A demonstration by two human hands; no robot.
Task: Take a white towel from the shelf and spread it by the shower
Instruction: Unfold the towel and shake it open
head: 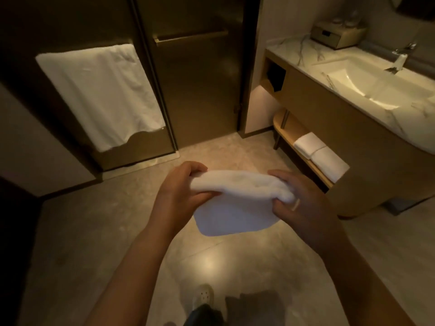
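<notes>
White towel: the folded white towel (235, 198) is up in the air between our 2 hands, above the floor (94, 231); its top edge is bunched into a thick roll and a flat layer hangs below it.
Left hand: our left hand (181, 191) is clamped on the left end of the towel, thumb on top and fingers curled underneath.
Right hand: our right hand (303, 203) is clamped on the right end, where the cloth bulges out between thumb and fingers; a ring (295, 204) shows on 1 finger.
Shelf: the low wooden shelf (292, 130) under the vanity (341, 128) carries 2 more folded towels (321, 156), lying side by side and touching, along its front edge towards its right end.
Counter: the marble counter (289, 51) holds a sink (367, 83) with a faucet (401, 56) at its back edge, and a small tray box (336, 35) sits at its far left corner.
Shower: the dark glass shower door (200, 90) stands shut ahead of us, with a bar handle (190, 36) across it.
Hung towel: a large white towel (101, 92) hangs spread on the panel to the left of the door.
Feet: 1 pale shoe (203, 296) shows on the floor at the bottom edge of the view, below our forearms.
</notes>
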